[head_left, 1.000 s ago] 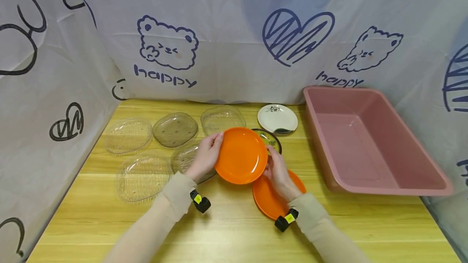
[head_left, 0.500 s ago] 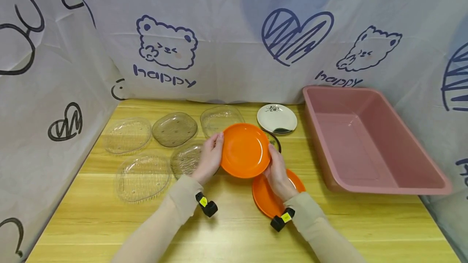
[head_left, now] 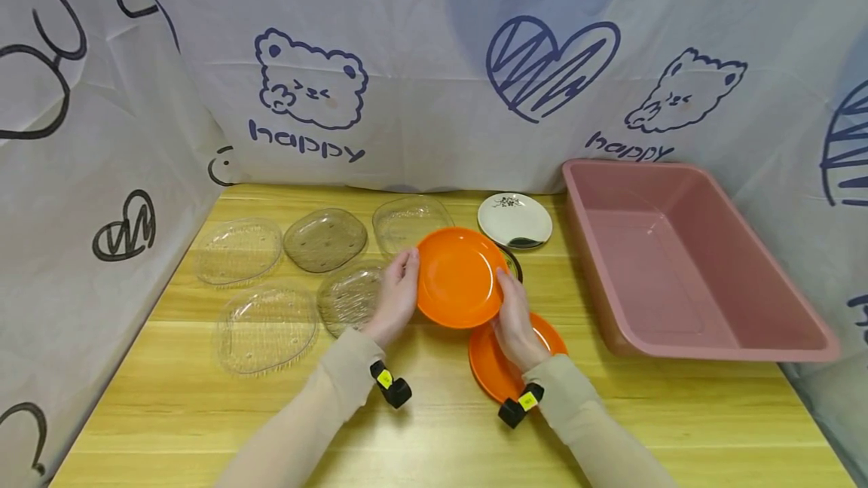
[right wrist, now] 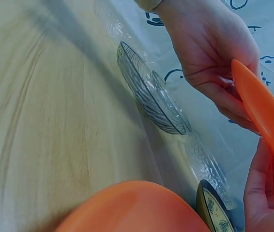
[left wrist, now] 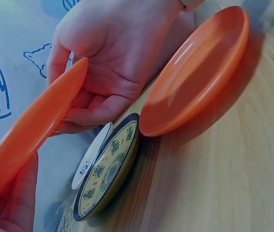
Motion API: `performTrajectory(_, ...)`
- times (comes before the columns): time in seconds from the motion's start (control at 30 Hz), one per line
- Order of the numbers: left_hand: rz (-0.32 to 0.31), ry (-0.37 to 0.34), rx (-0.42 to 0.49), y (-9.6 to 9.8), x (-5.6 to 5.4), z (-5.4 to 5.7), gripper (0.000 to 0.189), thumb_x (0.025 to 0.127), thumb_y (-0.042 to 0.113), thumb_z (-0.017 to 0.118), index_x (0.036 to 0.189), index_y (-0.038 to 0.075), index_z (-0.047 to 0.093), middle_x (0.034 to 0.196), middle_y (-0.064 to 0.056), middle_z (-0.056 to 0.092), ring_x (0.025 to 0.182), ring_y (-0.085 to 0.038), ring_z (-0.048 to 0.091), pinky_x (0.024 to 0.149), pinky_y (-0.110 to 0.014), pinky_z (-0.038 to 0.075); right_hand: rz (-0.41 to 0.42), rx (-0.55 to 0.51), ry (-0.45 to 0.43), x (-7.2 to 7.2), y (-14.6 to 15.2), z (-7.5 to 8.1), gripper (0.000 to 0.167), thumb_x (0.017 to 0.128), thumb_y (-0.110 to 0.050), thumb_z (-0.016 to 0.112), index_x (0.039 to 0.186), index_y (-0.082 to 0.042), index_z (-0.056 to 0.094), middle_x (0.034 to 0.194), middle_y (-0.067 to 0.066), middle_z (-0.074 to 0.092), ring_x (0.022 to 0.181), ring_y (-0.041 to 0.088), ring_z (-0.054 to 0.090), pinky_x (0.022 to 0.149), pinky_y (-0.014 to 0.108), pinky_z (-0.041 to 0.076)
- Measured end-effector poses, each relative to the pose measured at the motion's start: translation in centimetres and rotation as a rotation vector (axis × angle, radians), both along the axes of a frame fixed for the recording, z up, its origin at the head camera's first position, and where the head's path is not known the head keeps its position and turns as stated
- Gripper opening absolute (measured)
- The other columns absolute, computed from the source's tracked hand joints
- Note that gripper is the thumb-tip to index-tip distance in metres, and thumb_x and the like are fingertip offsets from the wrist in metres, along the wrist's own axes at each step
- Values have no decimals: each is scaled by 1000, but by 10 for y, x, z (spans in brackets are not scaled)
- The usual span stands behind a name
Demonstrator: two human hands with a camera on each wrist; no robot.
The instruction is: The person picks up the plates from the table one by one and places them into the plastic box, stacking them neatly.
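Both hands hold one orange plate (head_left: 461, 277) above the table by its opposite edges. My left hand (head_left: 396, 296) grips its left rim, thumb on top and fingers beneath. On the right rim, my right hand (head_left: 514, 322) pinches it the same way. A second orange plate (head_left: 491, 367) lies on the table, partly hidden under the right hand and wrist. Behind the held plate, a yellow patterned plate with a dark rim (left wrist: 109, 171) is mostly covered in the head view. Past it lies a white plate (head_left: 514, 218) with a dark floral print.
Several clear and smoky plastic dishes stand at the left, such as a smoky dish (head_left: 325, 239) and a clear ribbed dish (head_left: 267, 328). A deep pink basin (head_left: 610, 315) takes up the right side. A printed cloth (head_left: 420, 111) hangs behind the wooden table (head_left: 434, 435).
The held orange plate has moved slightly up and to the right, together with the left hand. The right hand stays almost in place on its rim. Everything on the table lies as before.
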State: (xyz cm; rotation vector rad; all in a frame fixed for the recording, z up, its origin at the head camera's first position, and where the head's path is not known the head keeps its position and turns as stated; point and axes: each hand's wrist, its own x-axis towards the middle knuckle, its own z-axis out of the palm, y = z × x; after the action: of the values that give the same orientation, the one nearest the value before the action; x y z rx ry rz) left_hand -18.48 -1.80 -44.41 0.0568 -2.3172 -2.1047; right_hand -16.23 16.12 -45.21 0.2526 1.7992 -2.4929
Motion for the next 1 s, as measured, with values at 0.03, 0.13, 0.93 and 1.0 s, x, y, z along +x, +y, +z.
performTrajectory(0.03, 1, -4, 3, 0, 0, 0, 39, 111, 29, 36, 121, 1, 61, 107, -17, 64, 88, -15, 59, 80, -25, 51, -9, -1, -6, 0, 0, 0, 47, 110, -28, 31, 148, -3, 43, 106, -9, 66, 92, 4, 66, 84, 18, 58)
performTrajectory(0.13, 2, -9, 15, 2, 1, -1, 40, 111, 29, 35, 122, 1, 61, 110, -18, 65, 92, -15, 60, 83, -26, 52, -34, 7, -27, 1, -1, 1, 47, 110, -27, 31, 148, -3, 43, 104, -9, 65, 89, 3, 66, 82, 17, 58)
performTrajectory(0.93, 24, -28, 135, 27, 4, -5, 42, 111, 29, 33, 129, 0, 59, 123, -20, 64, 111, -25, 62, 102, -41, 51, -106, 81, -38, -1, 13, 1, 46, 110, -28, 32, 146, -4, 47, 105, -10, 66, 91, 2, 66, 85, 17, 57)
performTrajectory(1.0, 24, -29, 150, 29, 4, -4, 42, 111, 29, 33, 129, 1, 58, 124, -20, 63, 114, -26, 61, 106, -43, 50, -106, 85, -29, -1, 14, 2, 46, 110, -27, 31, 146, -2, 47, 103, -10, 67, 90, 2, 67, 84, 18, 57)
